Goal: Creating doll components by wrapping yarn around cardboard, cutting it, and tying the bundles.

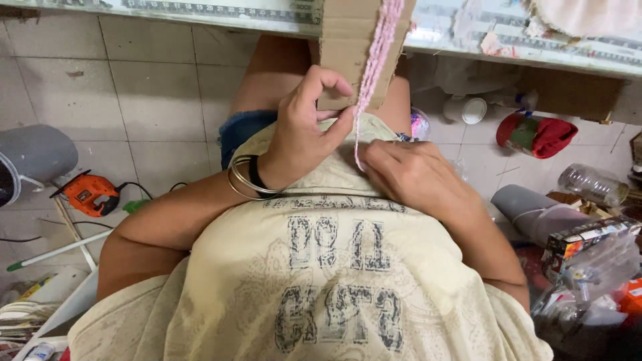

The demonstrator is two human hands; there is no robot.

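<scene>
- Grey tiled floor (134, 93): open ground lies on the person's left side; the right side is crowded with a grey plastic pipe (535, 212), a clear plastic bottle (592, 184) and a red-and-green cloth bundle (535, 134).
- Glass-topped work table (221, 15): its near edge runs across the top of the view, just above the knees.
- Flat brown cardboard piece (342, 40): held upright in front of the table edge, its lower edge over the lap.
- Pink fluffy yarn (378, 53): wound lengthwise over the cardboard, one strand hanging below the lower edge.
- Left hand (304, 134): clenched on the cardboard's lower edge, thumb and fingers pinching it.
- Right hand (411, 174): fingers closed on the hanging yarn end, just below the cardboard.
- Orange power tool (90, 192): on the floor, well apart from both hands.
</scene>
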